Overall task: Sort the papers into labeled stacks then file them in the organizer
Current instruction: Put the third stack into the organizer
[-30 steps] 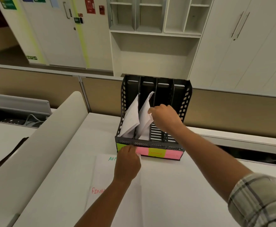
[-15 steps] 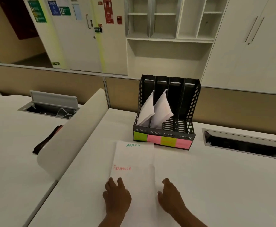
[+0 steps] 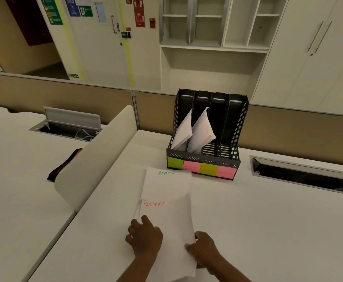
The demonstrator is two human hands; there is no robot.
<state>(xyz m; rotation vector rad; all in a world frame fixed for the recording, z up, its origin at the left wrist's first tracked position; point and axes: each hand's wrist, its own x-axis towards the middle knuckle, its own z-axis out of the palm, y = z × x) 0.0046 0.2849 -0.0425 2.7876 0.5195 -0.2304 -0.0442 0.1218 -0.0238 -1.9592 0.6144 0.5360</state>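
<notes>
A black four-slot organizer (image 3: 238,127) stands at the back of the white desk (image 3: 268,231), with green, pink, yellow and pink sticky labels (image 3: 202,168) along its front. Folded white papers (image 3: 199,132) lean in its two left slots. Near me lies a stack of white sheets; the top one reads FINANCE (image 3: 166,216) in red, and a sheet reading ADMIN (image 3: 167,181) in green shows behind it. My left hand (image 3: 145,238) presses on the stack's left edge. My right hand (image 3: 203,248) pinches the FINANCE sheet's right edge, which is lifted slightly.
A curved white divider panel (image 3: 97,157) runs along the desk's left side, with a dark strap (image 3: 64,166) beyond it. An open cable tray (image 3: 307,176) is cut into the desk at the right. A beige partition (image 3: 288,131) stands behind the organizer.
Both hands left the organizer and came back to the paper stack near me. Since half a second ago the right hand has curled onto the FINANCE sheet's right edge.
</notes>
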